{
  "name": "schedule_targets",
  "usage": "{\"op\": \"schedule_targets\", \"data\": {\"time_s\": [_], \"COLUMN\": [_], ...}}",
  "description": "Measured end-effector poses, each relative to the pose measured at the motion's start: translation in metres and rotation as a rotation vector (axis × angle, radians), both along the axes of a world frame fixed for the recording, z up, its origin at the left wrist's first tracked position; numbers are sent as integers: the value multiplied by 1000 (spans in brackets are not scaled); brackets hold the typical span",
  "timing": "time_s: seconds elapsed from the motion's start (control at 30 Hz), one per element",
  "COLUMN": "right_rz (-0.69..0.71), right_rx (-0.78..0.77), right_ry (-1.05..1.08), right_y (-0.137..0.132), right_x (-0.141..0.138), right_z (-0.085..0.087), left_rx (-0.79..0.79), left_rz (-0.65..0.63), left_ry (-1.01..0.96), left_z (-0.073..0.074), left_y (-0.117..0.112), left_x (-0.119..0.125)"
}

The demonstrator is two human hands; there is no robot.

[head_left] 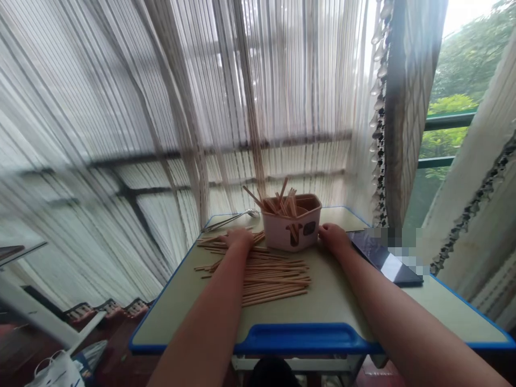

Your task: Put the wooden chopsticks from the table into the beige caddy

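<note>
A pink plastic holder (292, 228) stands at the far middle of a small desk (177, 301) and has several wooden chopsticks (282, 204) sticking out of it. More wooden chopsticks (274, 279) lie in a loose pile on the desk in front of it. My left hand (239, 237) rests on the far end of that pile, fingers curled on chopsticks, just left of the holder. My right hand (334, 236) lies against the holder's right side, fingers curled; what it holds, if anything, is hidden.
Metal spoons (234, 219) lie at the desk's far left corner. A dark phone or tablet (382, 258) lies on the right. The desk has a blue rim (302, 338). Sheer curtains (161, 107) hang close behind. A white bag (56, 371) sits on the floor at left.
</note>
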State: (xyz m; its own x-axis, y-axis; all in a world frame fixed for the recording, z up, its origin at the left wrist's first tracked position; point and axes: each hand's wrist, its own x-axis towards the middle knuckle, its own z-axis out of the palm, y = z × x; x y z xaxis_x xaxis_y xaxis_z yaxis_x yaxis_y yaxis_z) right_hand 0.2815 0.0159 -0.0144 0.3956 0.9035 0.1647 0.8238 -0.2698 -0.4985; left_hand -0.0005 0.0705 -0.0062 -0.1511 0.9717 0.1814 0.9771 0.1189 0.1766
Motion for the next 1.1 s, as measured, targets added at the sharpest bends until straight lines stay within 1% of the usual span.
{"op": "schedule_targets", "data": {"time_s": [0.17,0.3,0.43,0.57,0.67,0.77,0.87,0.93,0.97,1.03,1.1], "right_rz": [-25,-16,-3,-1,-6,-5,-11,-14,-14,-15,-17], "right_rx": [-27,-25,-34,-43,-36,-23,-24,-29,-27,-22,-11], "right_ry": [-6,-16,-45,-32,-25,-22,-13,-4,-1,4,4], "right_y": [3,3,3,5,4,1,1,1,1,2,2], "right_x": [-1,-1,-1,-1,-1,-1,-2,-1,-1,-1,-1], "right_z": [0,0,0,0,0,1,2,2,2,2,1], "left_rx": [35,50,58,143,274,446,632,790,886,1074,1198], "left_rz": [-12,-43,-61,-69,-87,-100,-35,-26,-62,-173,-240], "left_ry": [56,111,121,109,102,67,-47,-189,-273,-425,-499], "left_z": [2,4,8,12,19,30,42,50,53,59,64], "left_y": [-1,-2,-6,-9,-14,-24,-35,-41,-44,-49,-55], "left_x": [6,8,7,6,8,13,19,23,24,26,28]}}
